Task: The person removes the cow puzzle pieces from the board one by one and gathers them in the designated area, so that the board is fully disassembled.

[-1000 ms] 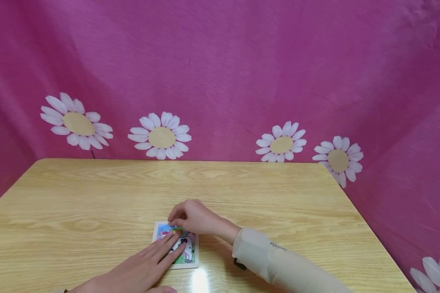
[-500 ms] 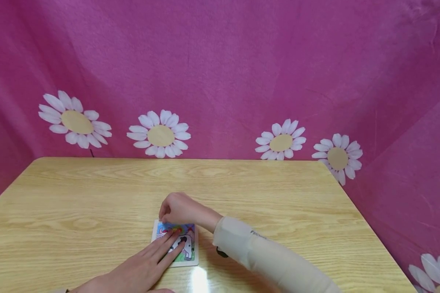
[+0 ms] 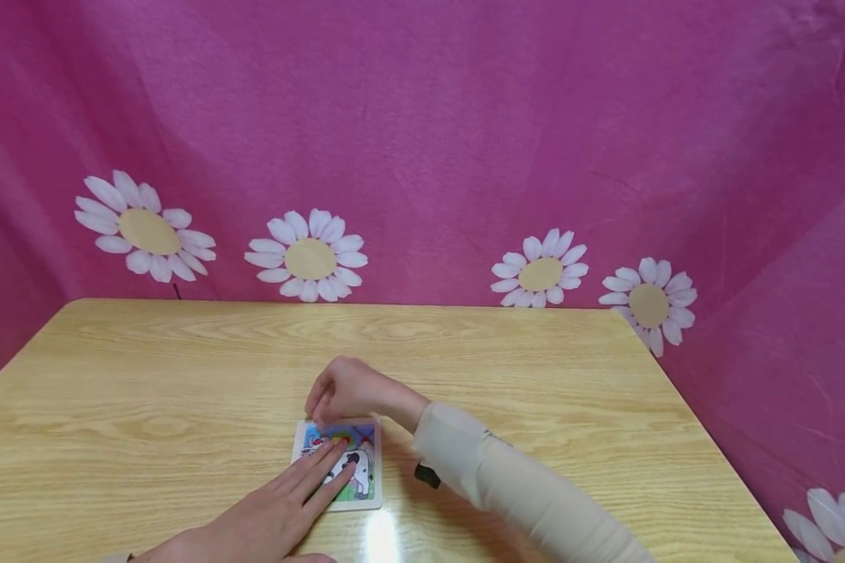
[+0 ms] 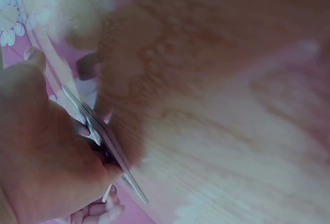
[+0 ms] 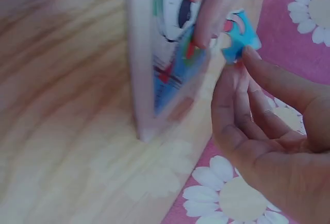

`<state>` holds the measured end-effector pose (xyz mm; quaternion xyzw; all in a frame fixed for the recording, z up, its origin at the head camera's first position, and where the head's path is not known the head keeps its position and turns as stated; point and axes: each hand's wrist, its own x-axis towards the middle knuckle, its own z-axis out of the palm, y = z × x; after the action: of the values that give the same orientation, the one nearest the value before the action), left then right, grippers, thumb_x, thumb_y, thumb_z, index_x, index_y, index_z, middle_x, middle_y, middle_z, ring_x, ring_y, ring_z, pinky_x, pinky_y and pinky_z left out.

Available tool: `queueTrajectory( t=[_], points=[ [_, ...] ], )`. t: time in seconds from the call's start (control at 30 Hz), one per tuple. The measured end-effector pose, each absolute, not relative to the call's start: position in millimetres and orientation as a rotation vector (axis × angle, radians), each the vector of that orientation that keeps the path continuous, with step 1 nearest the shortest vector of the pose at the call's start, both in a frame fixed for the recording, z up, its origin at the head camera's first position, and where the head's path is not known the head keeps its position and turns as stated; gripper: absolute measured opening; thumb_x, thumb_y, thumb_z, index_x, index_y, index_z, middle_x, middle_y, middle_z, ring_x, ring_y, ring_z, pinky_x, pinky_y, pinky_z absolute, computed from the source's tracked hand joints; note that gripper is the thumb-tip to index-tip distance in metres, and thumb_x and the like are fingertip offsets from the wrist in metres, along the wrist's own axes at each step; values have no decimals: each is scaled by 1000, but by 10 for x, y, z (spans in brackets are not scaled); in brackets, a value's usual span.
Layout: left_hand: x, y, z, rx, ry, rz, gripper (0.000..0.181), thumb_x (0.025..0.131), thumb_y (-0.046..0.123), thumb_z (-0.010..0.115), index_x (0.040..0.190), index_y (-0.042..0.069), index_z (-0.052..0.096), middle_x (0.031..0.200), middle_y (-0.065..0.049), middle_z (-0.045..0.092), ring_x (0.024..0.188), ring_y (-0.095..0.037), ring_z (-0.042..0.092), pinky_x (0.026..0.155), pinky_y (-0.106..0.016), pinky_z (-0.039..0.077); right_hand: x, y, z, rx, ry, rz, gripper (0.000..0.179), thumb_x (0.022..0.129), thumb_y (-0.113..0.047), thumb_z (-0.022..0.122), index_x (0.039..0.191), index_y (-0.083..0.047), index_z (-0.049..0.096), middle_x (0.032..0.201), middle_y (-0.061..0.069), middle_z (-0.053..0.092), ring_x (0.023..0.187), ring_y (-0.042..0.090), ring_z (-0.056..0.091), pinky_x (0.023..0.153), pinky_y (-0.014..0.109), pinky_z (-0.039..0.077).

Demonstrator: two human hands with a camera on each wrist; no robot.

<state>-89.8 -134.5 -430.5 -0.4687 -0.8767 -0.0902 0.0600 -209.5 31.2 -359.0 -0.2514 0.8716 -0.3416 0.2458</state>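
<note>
A small jigsaw puzzle of a black-and-white cow in a pale frame lies near the front of the table. My left hand rests on it from the lower left, straight fingers spread over the picture. In the left wrist view the puzzle shows edge-on beside that hand. At the far left corner of the frame is my right hand, bent over at the wrist. Its thumb and fingertips pinch a puzzle piece, blue with some red, seen in the right wrist view. My left fingers hide the middle and left of the picture.
The puzzle sits on a wood-grain table with rounded far corners. Behind it hangs a pink cloth printed with large white daisies. A bright light reflection falls on the tabletop just in front of the puzzle.
My right hand has moved left along the puzzle's far edge to its far left corner, then risen slightly. My left hand has stayed in place on the picture.
</note>
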Motion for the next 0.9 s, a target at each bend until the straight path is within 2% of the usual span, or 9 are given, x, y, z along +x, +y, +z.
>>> queueTrajectory(
  t=[0.07,0.13,0.2,0.3,0.43,0.57,0.73,0.9],
  points=[
    [-900,-1353,-4316,-1422,-2658,-283,83,98,61,42,156,6,22,161,-17,17,145,-31,22,116,-21,2,-2084,306,-3622,-714,2382,-939,9,79,1,79,82,-6,75,67,-3,67,61,5,58,63,16,47],
    [-899,-1358,-4317,-1424,-2660,-291,83,98,60,42,156,5,22,161,-18,16,145,-31,21,115,-19,-3,-2072,301,-3663,-759,2381,-942,9,78,1,81,80,-6,75,65,-4,67,60,3,58,62,15,46],
    [-899,-1359,-4315,-1422,-2658,-294,83,98,60,43,156,5,22,161,-18,17,145,-31,22,116,-21,3,-2061,298,-3698,-814,2379,-948,8,78,-1,81,78,-6,74,65,-4,66,59,2,56,61,15,46],
    [-898,-1359,-4317,-1423,-2663,-320,83,98,60,44,156,5,22,161,-18,17,146,-30,20,116,-21,3,-2076,318,-3710,-902,2353,-979,5,81,-2,79,81,-5,74,67,-4,66,61,1,55,62,15,45],
    [-904,-1357,-4333,-1427,-2695,-350,82,98,60,42,157,7,20,162,-16,14,148,-28,14,110,-15,-12,-2166,434,-3643,-991,2366,-1018,7,85,-1,74,90,-4,76,71,-2,68,64,1,54,63,16,45],
    [-903,-1339,-4309,-1418,-2722,-352,82,98,61,40,157,8,21,162,-16,14,147,-31,18,109,-15,-14,-2302,651,-3602,-903,2414,-1066,10,85,1,72,94,-1,76,71,1,69,61,3,54,57,17,44],
    [-892,-1315,-4253,-1416,-2749,-367,83,97,63,41,155,6,25,160,-18,18,144,-37,24,109,-14,-15,-2402,922,-3640,-684,2432,-1097,8,83,3,74,90,3,70,69,4,68,60,9,59,59,24,53],
    [-879,-1312,-4233,-1416,-2787,-396,83,97,63,40,156,7,24,161,-18,16,144,-36,23,108,-14,-15,-2440,1098,-3731,-580,2452,-1064,7,82,6,73,88,3,69,68,5,67,59,10,58,57,25,51]
  ],
)
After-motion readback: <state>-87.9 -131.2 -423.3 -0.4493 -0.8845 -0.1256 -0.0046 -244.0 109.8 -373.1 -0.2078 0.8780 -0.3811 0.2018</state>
